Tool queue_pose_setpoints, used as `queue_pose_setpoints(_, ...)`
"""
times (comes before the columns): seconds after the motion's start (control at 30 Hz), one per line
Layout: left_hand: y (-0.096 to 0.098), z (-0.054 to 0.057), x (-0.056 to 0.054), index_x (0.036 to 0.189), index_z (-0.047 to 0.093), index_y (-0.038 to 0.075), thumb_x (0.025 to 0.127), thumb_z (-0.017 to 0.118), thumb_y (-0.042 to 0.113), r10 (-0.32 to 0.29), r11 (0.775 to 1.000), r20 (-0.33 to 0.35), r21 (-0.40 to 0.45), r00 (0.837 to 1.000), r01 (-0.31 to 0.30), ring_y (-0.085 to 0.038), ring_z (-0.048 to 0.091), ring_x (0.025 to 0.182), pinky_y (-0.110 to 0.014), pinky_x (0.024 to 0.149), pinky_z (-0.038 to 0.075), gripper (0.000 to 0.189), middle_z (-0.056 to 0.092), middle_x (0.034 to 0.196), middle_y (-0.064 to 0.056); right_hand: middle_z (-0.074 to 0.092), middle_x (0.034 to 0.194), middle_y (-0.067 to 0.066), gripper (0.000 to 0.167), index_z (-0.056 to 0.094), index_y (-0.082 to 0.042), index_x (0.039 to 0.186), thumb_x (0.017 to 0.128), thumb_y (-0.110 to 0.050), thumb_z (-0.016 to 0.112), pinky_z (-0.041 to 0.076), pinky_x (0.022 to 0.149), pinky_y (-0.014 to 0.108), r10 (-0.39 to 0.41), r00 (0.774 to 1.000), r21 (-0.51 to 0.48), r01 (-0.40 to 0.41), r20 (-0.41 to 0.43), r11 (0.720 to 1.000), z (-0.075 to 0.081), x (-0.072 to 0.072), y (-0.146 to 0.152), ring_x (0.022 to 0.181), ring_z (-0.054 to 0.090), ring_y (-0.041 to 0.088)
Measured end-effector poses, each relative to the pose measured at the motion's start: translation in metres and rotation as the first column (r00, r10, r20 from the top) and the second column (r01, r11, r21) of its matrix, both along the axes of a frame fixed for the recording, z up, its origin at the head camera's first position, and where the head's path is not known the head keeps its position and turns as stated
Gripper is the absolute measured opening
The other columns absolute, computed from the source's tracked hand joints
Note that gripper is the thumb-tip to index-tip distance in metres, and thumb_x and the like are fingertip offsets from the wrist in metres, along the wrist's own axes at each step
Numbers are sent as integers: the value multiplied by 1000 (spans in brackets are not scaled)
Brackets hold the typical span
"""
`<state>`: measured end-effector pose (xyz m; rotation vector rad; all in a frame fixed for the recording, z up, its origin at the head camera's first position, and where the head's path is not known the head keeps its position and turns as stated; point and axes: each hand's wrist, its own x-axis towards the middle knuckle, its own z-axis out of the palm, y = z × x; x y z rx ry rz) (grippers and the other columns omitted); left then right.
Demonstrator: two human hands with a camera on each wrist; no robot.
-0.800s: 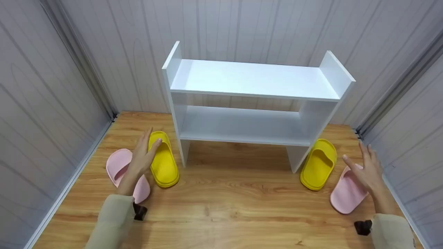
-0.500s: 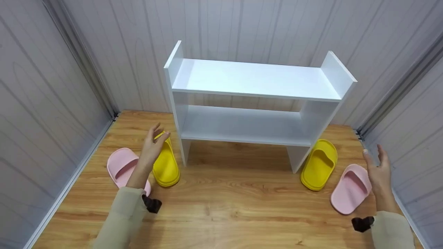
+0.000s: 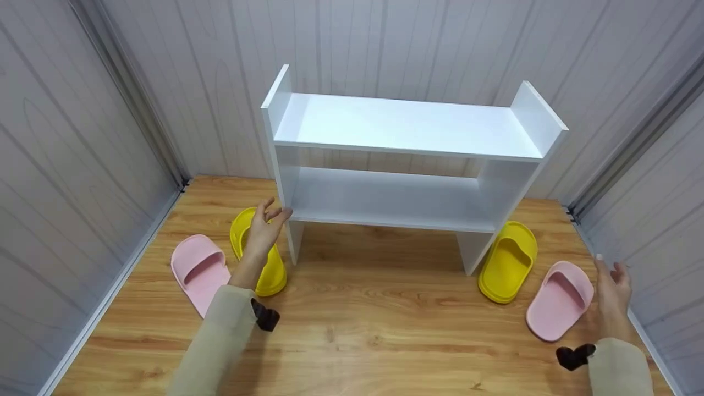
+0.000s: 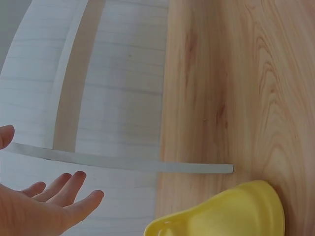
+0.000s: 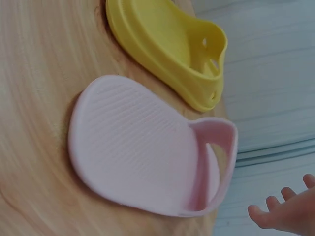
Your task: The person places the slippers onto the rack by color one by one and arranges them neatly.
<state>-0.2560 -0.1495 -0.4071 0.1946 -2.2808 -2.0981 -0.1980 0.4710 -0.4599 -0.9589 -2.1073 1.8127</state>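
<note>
My left hand [image 3: 263, 234] is over the left yellow slipper [image 3: 271, 278], fingertips right at the left side panel of the white two-tier shelf [image 3: 390, 124]. In the left wrist view, thumb and fingers spread on either side of that panel's edge [image 4: 197, 167], gripping nothing. Left of this hand lies a pink slipper [image 3: 201, 269], its heel hidden by the sleeve. My right hand [image 3: 614, 291], fingers relaxed and holding nothing, hovers right of the other pink slipper [image 3: 558, 302]. Beside that one, against the shelf's right side, lies the second yellow slipper [image 3: 507, 263].
The shelf stands on a wood-grain tabletop [image 3: 374, 341] near the back wall [image 3: 418, 44]. Pale panels rise at the left [image 3: 71, 181] and right [image 3: 665, 220], close to the outer slippers. A black wrist device [image 3: 265, 318] juts from the left cuff.
My left hand has moved right, from between the left slippers to the shelf's side panel. My right hand has drawn right, off the pink slipper. The slippers and shelf stay put.
</note>
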Motion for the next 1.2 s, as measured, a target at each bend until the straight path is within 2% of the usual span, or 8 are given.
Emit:
queue_pose_setpoints(0.27,9,-6,-7,132,32,-1,86,56,19,18,1000,-50,26,999,-17,-31,43,110,-41,92,35,56,43,122,-24,-4,146,9,91,3,-17,143,77,-57,51,8,104,32,-81,996,-53,83,39,995,-23,2,7,130,2,23)
queue_pose_setpoints(0.4,10,-8,-9,128,40,-2,86,57,18,54,999,-61,8,997,-54,-28,44,109,-38,90,38,49,45,122,-21,-4,145,9,96,3,-17,143,74,-58,55,8,104,34,-110,991,-58,114,72,992,-49,-5,21,130,0,25)
queue_pose_setpoints(0.57,13,-9,-12,120,48,-6,84,59,12,119,991,-100,-52,988,-125,-28,48,105,-36,86,41,42,51,115,-22,-9,145,8,106,-2,-20,142,67,-60,61,9,104,33,-133,987,-85,141,89,986,-92,-21,44,129,-2,21)
queue_pose_setpoints(0.67,14,-10,-13,116,52,-7,82,61,8,154,983,-129,-84,980,-165,-29,51,102,-35,84,44,38,54,111,-23,-12,145,9,112,-5,-18,142,63,-62,62,6,103,33,-121,988,-68,128,96,989,-104,-23,46,129,-5,20)
queue_pose_setpoints(0.73,13,-10,-14,115,53,-7,81,62,6,168,979,-140,-92,976,-181,-28,52,101,-34,82,45,37,55,110,-22,-11,144,11,114,-5,-13,141,63,-63,61,5,104,34,-112,987,-20,115,111,993,-99,-20,37,129,-5,22)
queue_pose_setpoints(0.9,12,-9,-13,115,53,-7,80,62,4,161,978,-156,-107,975,-178,-29,54,100,-33,81,46,38,55,110,-22,-10,144,17,113,-8,-5,139,68,-59,61,4,104,37,-87,987,38,82,139,996,-65,-6,-1,129,-6,29)
queue_pose_setpoints(0.97,11,-9,-13,116,52,-7,80,62,4,152,978,-164,-119,975,-172,-29,54,100,-34,80,46,38,54,111,-22,-8,144,18,112,-9,-4,139,70,-58,60,5,104,39,-75,983,73,63,170,995,-56,-1,-12,129,-5,32)
queue_pose_setpoints(1.2,12,-7,-13,114,52,-8,81,61,5,135,973,-171,-161,976,-163,-30,54,100,-34,80,46,37,55,110,-22,3,141,28,107,-4,1,138,73,-61,53,9,101,51,-80,952,262,0,294,965,-50,6,-26,126,3,44)
